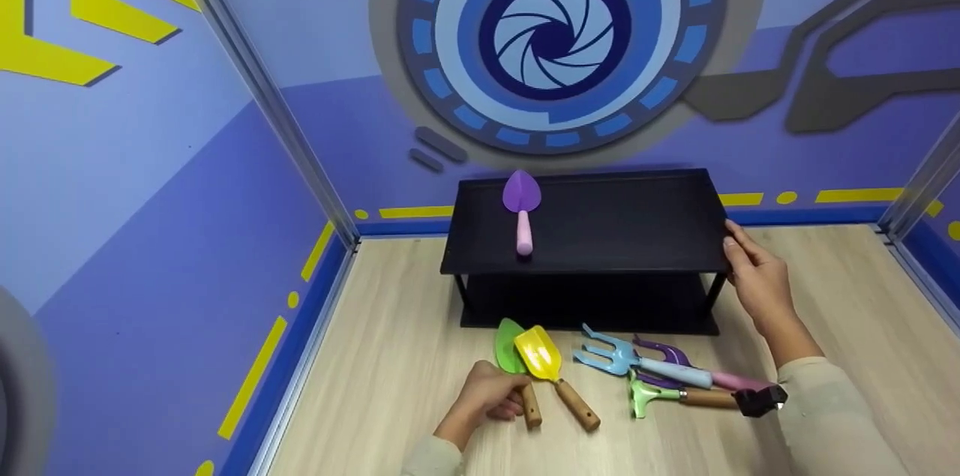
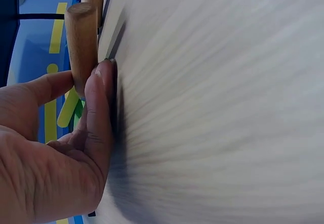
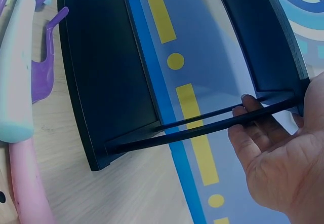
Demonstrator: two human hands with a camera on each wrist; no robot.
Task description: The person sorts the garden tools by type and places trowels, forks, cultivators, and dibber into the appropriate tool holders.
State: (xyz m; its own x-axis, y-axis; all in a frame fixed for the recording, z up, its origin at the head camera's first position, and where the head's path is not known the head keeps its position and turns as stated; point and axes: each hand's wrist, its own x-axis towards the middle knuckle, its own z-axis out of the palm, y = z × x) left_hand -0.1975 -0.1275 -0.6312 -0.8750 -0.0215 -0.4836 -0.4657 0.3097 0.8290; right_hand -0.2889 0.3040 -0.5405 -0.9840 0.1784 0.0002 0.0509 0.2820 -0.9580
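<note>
My left hand [image 1: 487, 392] pinches the wooden handle [image 2: 82, 41] of a green trowel [image 1: 508, 341], low over the table. Beside it lies a yellow scoop [image 1: 540, 352] with a wooden handle, overlapping the green blade in the head view. My right hand [image 1: 761, 281] grips the right end of a black two-tier shelf [image 1: 622, 225], its fingertips [image 3: 238, 138] at the side post. On the shelf's top tier rests a purple trowel [image 1: 521, 195] with a pink handle, blade toward the wall.
Right of the scoop lie a light blue fork [image 1: 611, 356], a purple fork [image 1: 675, 352] with a pink handle, and a light green rake [image 1: 641, 393] with a wooden handle. A black object [image 1: 759, 399] shows near the right sleeve. Printed walls [image 1: 322, 124] enclose the wooden table [image 1: 390, 296].
</note>
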